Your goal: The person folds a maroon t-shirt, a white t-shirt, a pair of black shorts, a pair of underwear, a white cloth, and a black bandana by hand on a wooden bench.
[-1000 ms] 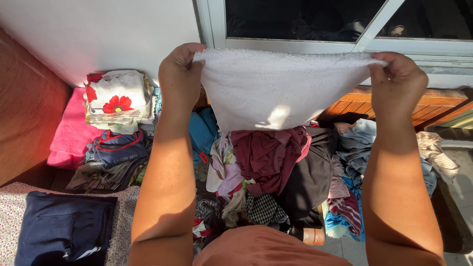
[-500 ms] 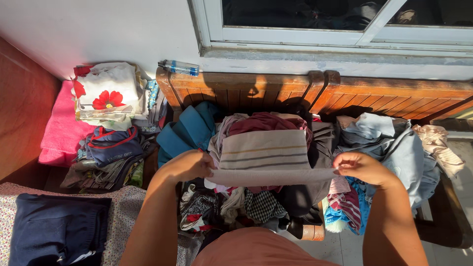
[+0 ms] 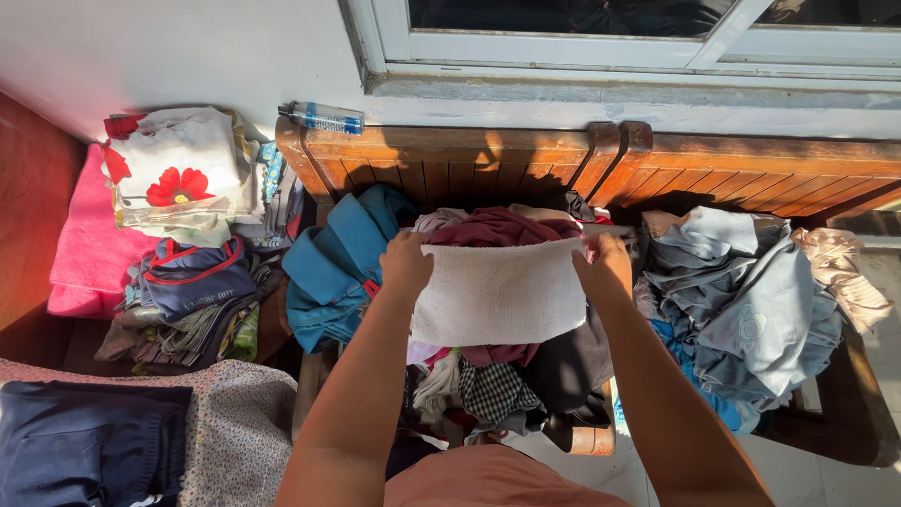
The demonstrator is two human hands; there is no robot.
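Two hands work here: your left hand (image 3: 405,263) pinches the upper left corner of a white towel (image 3: 499,293), and your right hand (image 3: 605,265) pinches the upper right corner, fingers closed on the cloth. You hold the towel stretched flat between them, above a heap of mixed clothes (image 3: 511,376) on a wooden bench (image 3: 450,160). A blue garment (image 3: 333,263) lies just left; grey-blue clothing (image 3: 751,300) lies right. A plastic bottle (image 3: 324,116) rests on the bench back.
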